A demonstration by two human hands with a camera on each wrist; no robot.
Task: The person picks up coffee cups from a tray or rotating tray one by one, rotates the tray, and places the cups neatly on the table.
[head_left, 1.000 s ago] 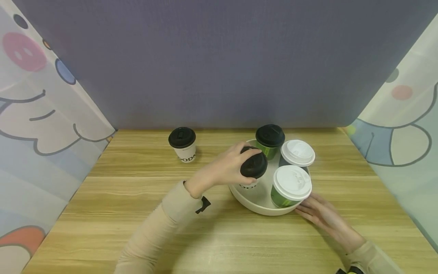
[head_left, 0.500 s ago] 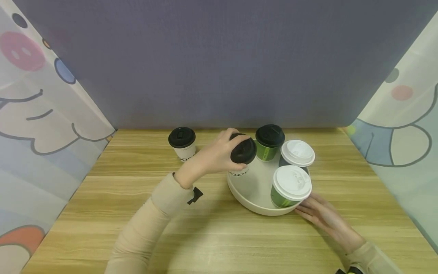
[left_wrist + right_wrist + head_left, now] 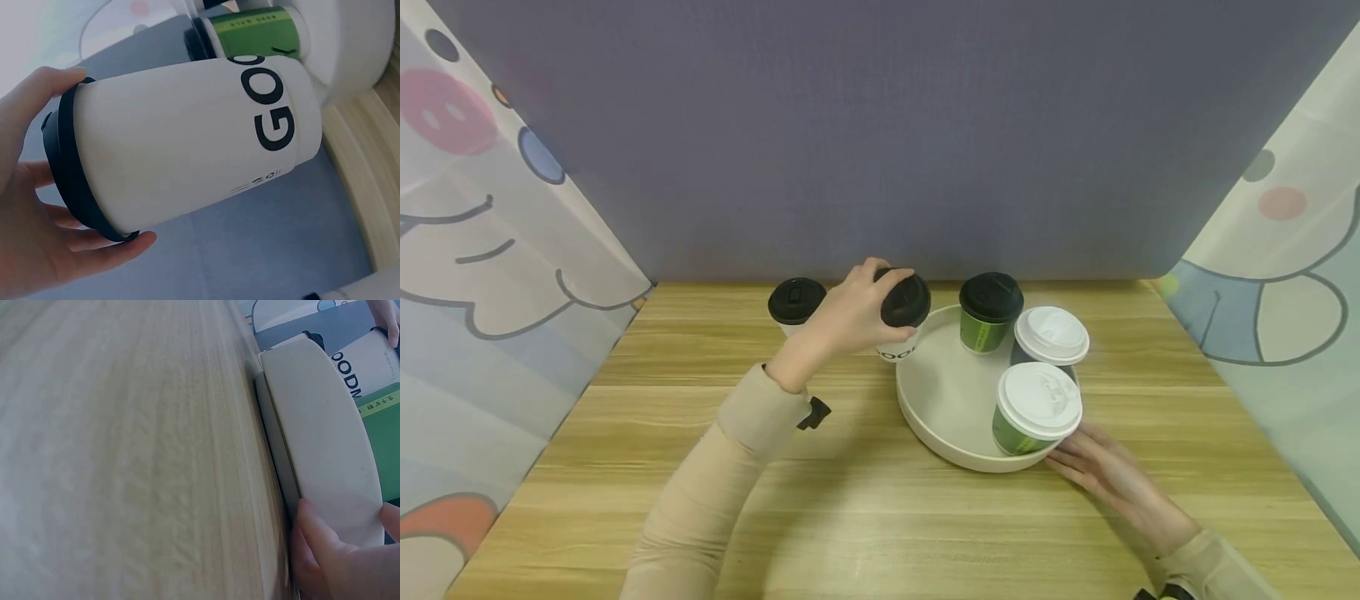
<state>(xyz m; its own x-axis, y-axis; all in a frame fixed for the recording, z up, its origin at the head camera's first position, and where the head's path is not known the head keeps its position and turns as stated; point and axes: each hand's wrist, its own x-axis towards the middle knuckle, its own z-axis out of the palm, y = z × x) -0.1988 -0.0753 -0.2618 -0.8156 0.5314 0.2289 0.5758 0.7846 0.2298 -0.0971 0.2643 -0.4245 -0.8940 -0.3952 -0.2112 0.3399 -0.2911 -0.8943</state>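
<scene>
My left hand (image 3: pixel 844 317) grips a white paper cup (image 3: pixel 181 137) by its black lid, thumb on one side and fingers on the other. The cup is raised just past the left rim of a round white tray (image 3: pixel 934 437). Inside the tray stand a green cup with a black lid (image 3: pixel 990 302), a green cup with a white lid (image 3: pixel 1040 404) and a darker cup with a white lid (image 3: pixel 1052 335). My right hand (image 3: pixel 1112 479) holds the tray's near right edge, fingertips at its base and thumb by the rim in the right wrist view.
A second white cup with a black lid (image 3: pixel 796 302) stands on the wooden table (image 3: pixel 880 533) left of the tray, partly hidden behind my left hand. A grey panel (image 3: pixel 880 142) closes off the back, and patterned curtains (image 3: pixel 1292 250) hang at both sides.
My left hand has carried the white cup from over the tray's left part leftward and away from me, past the rim. The right hand and tray have stayed in place.
</scene>
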